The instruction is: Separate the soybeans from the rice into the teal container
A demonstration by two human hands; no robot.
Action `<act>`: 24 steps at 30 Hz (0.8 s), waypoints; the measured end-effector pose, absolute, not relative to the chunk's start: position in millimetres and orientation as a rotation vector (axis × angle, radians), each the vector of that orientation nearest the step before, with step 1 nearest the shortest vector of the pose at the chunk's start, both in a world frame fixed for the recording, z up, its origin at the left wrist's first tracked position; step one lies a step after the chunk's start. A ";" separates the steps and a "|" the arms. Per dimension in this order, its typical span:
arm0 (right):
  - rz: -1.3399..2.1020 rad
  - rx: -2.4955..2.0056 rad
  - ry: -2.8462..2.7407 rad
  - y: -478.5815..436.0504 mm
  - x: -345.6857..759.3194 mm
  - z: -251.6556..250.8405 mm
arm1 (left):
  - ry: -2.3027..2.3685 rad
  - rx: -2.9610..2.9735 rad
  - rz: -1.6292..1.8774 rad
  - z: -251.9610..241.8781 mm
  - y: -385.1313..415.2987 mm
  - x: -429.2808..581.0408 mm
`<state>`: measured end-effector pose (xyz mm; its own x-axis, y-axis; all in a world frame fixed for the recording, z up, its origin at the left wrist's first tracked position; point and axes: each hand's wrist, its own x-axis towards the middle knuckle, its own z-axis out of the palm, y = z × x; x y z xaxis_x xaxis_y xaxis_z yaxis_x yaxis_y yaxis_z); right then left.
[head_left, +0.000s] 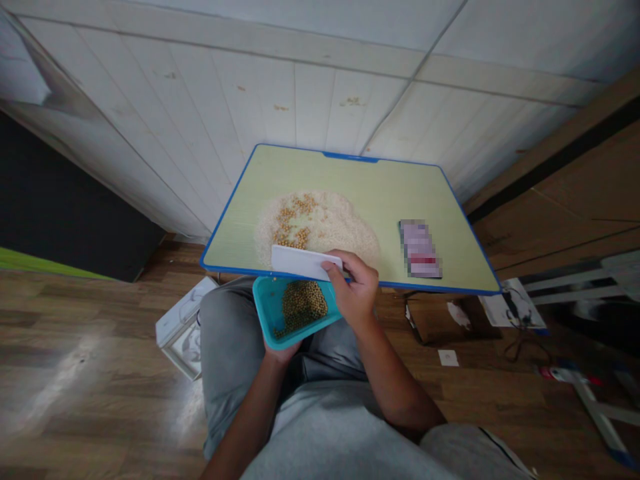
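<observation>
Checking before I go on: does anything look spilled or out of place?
Yes: rice mixed with beans lies loose in a heap straight on the table, close to its near edge. The right hand holds a white card there; the left hand holds a tray of beans below.

white card (300, 262): at table (390, 193) front edge | teal tray (264, 307): just below, holds soybeans (303, 305)

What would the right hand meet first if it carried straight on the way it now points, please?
Probably the pile of rice and soybeans on the table, just past the white scraper the right hand holds; depth is unclear.
</observation>
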<state>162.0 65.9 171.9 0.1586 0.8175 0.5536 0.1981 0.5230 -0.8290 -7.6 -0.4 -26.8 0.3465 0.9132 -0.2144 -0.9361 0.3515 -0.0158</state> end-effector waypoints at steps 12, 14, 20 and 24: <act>0.461 -1.120 -1.067 63.1 195.8 163.6 | 0.185 -0.090 1.189 -16.8 -0.5 -3.1; 0.458 -1.123 -1.066 60.4 197.9 163.7 | 0.160 -0.087 1.192 -18.6 -0.8 -2.3; 0.456 -1.142 -1.148 54.8 201.5 159.8 | 0.148 -0.088 1.173 -16.8 -2.0 0.2; 0.392 -1.149 -1.059 61.7 205.9 157.4 | 0.190 -0.108 1.160 -12.9 -3.1 1.4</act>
